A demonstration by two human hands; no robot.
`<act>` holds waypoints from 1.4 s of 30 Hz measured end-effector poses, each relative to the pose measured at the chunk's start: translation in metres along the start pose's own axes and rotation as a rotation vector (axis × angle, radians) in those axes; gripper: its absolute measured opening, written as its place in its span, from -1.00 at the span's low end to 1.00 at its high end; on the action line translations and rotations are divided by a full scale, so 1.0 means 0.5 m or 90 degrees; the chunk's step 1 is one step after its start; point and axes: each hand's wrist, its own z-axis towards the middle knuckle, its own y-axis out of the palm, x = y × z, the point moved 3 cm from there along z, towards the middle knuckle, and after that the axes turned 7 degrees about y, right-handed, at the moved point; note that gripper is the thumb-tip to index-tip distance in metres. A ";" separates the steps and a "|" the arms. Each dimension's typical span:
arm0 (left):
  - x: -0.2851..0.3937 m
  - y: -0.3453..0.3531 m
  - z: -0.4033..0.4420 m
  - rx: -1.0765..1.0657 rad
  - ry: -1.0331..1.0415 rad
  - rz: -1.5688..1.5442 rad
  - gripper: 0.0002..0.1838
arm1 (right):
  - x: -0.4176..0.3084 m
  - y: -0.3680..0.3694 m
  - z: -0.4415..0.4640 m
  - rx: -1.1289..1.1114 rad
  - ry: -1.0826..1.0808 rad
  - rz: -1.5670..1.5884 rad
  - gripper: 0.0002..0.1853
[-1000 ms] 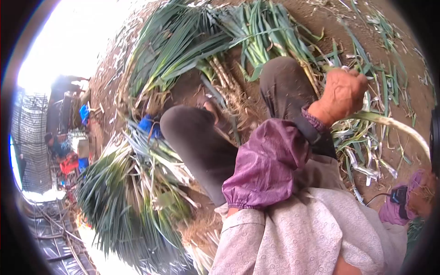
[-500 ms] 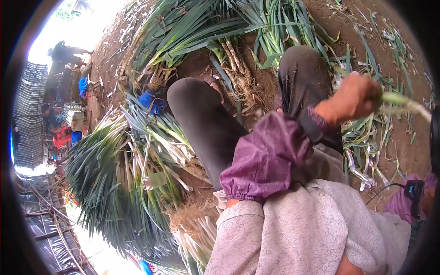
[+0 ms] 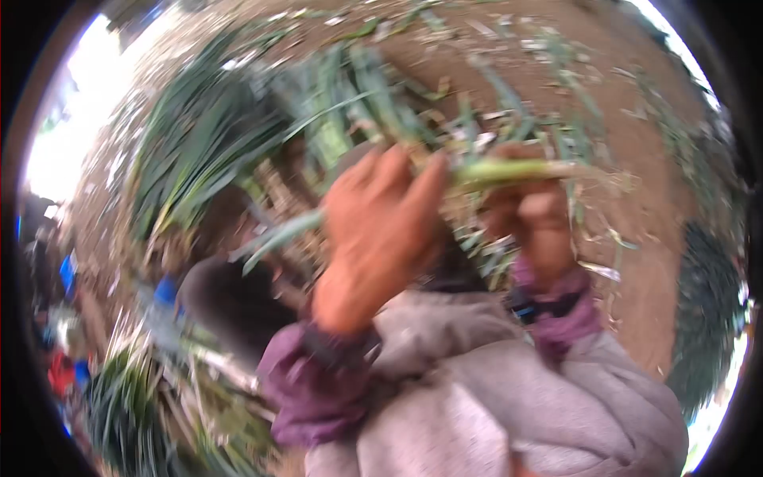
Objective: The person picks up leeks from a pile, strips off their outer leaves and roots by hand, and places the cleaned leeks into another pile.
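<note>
A single leek [image 3: 513, 171] is held across in front of me, its roots towards the right and its green leaf tips sticking out on the left. My left hand [image 3: 381, 222] is closed around the leafy part, back of the hand towards me. At the pale stalk near the root end, my right hand [image 3: 536, 215] is closed, fingers curled around and under it. Motion blur smears the finger details. Beyond my left hand lies a heap of leeks [image 3: 214, 135] with long green leaves.
Another pile of leeks [image 3: 127, 405] lies at lower left beside my knee [image 3: 226, 302]. Torn leaves and peelings are strewn over the brown soil [image 3: 644, 278]. A dark green heap [image 3: 703, 310] stands at the right edge. Blue and red items show at far left.
My view has swung to the right. My left hand has drawn back towards the middle, and my right hand has come up from the lower right edge to the leek.
</note>
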 end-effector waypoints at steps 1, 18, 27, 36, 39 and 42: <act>-0.004 0.000 -0.017 -0.007 -0.003 -0.009 -0.64 | 0.020 0.011 0.015 0.045 0.036 -0.010 -0.40; -0.048 0.029 -0.086 -0.069 -0.477 -0.487 -0.83 | 0.088 -0.222 0.041 0.151 -0.257 -0.579 -0.86; -0.126 -0.044 -0.139 0.029 -0.555 -0.477 -0.90 | -0.077 -0.723 -0.115 0.665 0.087 -0.613 -0.85; -0.072 0.023 -0.131 0.149 -0.359 -0.210 -0.81 | 0.014 -0.342 -0.059 0.286 0.036 -0.657 -0.73; -0.036 0.036 -0.132 0.151 -0.277 -0.097 -0.84 | 0.051 -0.151 0.001 0.117 -0.064 -0.415 -0.75; 0.000 0.042 -0.132 0.160 -0.170 0.026 -0.84 | 0.060 -0.041 0.048 0.006 -0.148 -0.244 -0.75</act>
